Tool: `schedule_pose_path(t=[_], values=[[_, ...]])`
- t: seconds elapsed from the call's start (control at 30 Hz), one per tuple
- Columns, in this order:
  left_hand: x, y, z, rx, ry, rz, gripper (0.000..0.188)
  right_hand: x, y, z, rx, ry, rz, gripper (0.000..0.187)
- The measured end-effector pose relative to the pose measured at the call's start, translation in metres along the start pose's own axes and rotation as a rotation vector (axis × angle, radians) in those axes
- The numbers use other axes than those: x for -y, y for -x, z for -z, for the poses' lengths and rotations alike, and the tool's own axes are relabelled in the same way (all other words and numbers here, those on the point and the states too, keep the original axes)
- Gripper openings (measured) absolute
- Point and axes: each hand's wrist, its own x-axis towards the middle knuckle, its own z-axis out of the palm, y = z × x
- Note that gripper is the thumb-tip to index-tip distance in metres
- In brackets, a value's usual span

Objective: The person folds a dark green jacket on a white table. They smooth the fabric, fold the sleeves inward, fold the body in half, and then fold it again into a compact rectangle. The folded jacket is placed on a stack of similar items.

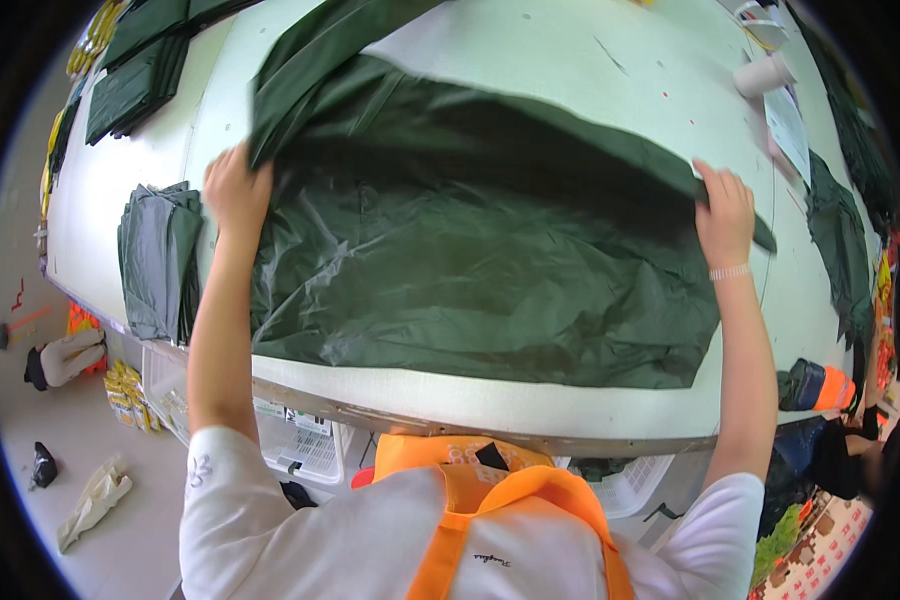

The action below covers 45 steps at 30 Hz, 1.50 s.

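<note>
A large dark green sheet of shiny waterproof cloth (500,280), perhaps a rain garment, lies spread across the white table. Its far layer is lifted off the table and folds over toward me, slightly blurred. My left hand (238,195) is closed on the upper left side of the cloth, where a long loose strip runs away toward the far edge. At the upper right corner, my right hand (725,215) pinches the raised edge, and a short end sticks out past the fingers. A folded stack of the same green cloth (160,262) sits just left of my left forearm.
More folded green bundles (140,85) lie at the far left of the white table (570,410). A white cylinder (765,75) and a paper sheet (788,130) are at the far right, beside hanging dark cloth (838,240). White plastic baskets (305,445) stand under the near edge.
</note>
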Motion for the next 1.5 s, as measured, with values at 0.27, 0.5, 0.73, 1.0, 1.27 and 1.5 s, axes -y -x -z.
schedule_pose_path(t=[0.27, 0.5, 0.73, 1.0, 1.27, 1.5], values=[[0.021, 0.215, 0.065, 0.453, 0.115, -0.063, 0.055, 0.076, 0.204, 0.056, 0.281, -0.269, 0.13, 0.043], [0.019, 0.226, 0.098, 0.732, 0.321, -0.071, 0.059, 0.106, 0.268, 0.032, 0.402, -0.393, -0.114, 0.044], [0.021, 0.215, 0.101, 0.635, 0.28, 0.038, 0.024, 0.1, 0.275, 0.034, 0.619, -0.384, -0.284, 0.034], [0.026, 0.239, 0.062, 0.768, 0.487, 0.31, 0.021, 0.116, 0.071, 0.053, 0.941, -0.706, -0.152, 0.023], [0.031, 0.237, 0.061, 0.813, 0.54, 0.243, 0.027, 0.217, -0.167, -0.105, 0.179, -0.57, -0.155, 0.03], [0.035, 0.206, 0.106, 0.735, 0.592, 0.148, 0.043, 0.088, -0.106, -0.049, 0.283, -0.168, -0.007, 0.031]])
